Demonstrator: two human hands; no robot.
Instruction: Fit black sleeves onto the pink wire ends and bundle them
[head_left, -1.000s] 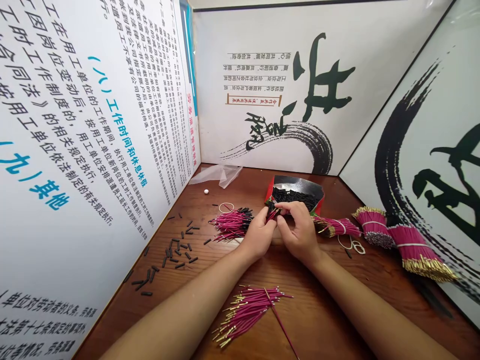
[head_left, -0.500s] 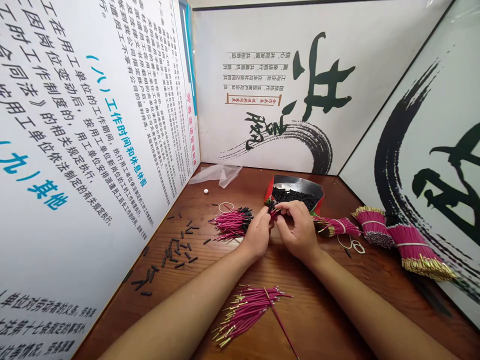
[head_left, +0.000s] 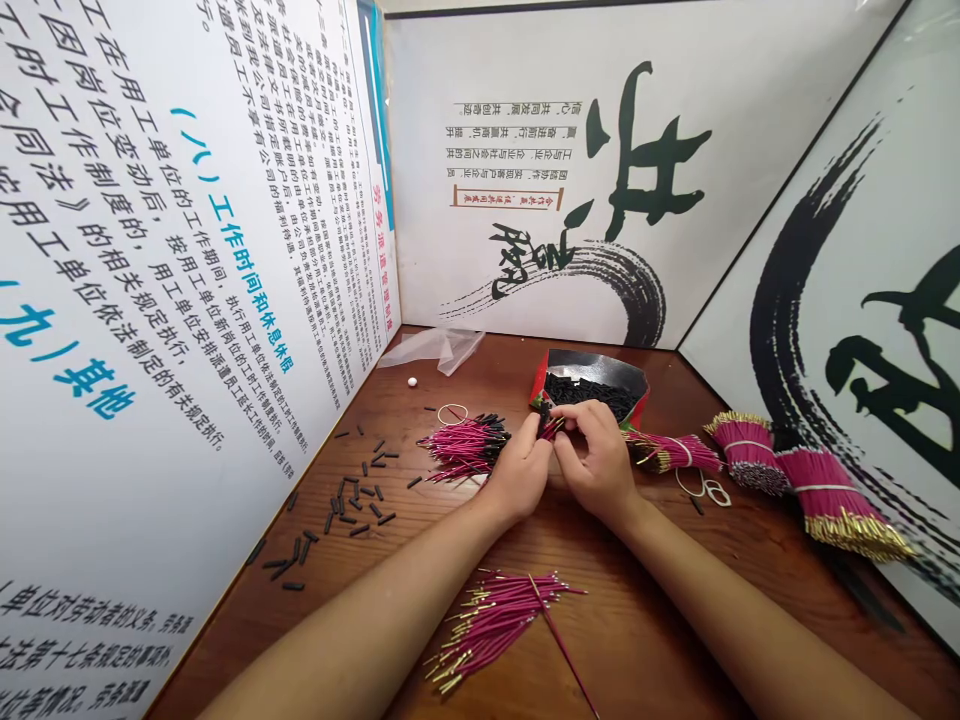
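Where the desk point(head_left: 581, 540) comes nearest to my camera, at 6 to 7 o'clock from the hands, a fan of loose wires point(head_left: 499, 625) lies flat, gold tips toward 8 o'clock, pale tips toward 2. One stray wire point(head_left: 561, 652) crosses its right end, axis 11 to 5.

Farther up, the left hand point(head_left: 521, 465) is closed around some held wires point(head_left: 553, 429), magenta with gold showing; count not readable. The right hand point(head_left: 596, 458) sits at their 3 o'clock, thumb and forefinger narrowly spaced about the ends. Actual pinch: cannot tell. Key relation, my judgement: the held wires slant roughly 8 to 2 o'clock, ends pointing at the right fingertips, so the right hand is nearer to the ends. Black pieces point(head_left: 545, 409) show at 12 o'clock from the left thumb; whether sleeved on, I cannot resolve.

About level: black-ended bunch point(head_left: 461, 442) at 9 o'clock, just beside the left hand; scattered tubes point(head_left: 342, 507) farther out at 8 to 9; tied bundle point(head_left: 679, 454) at 3, near the right hand.

Beyond, at 1 o'clock, a red-sided tray point(head_left: 626, 372) holds a tube heap point(head_left: 589, 395), right hand nearer. Lettered back panel point(head_left: 517, 180) farthest, at 12.
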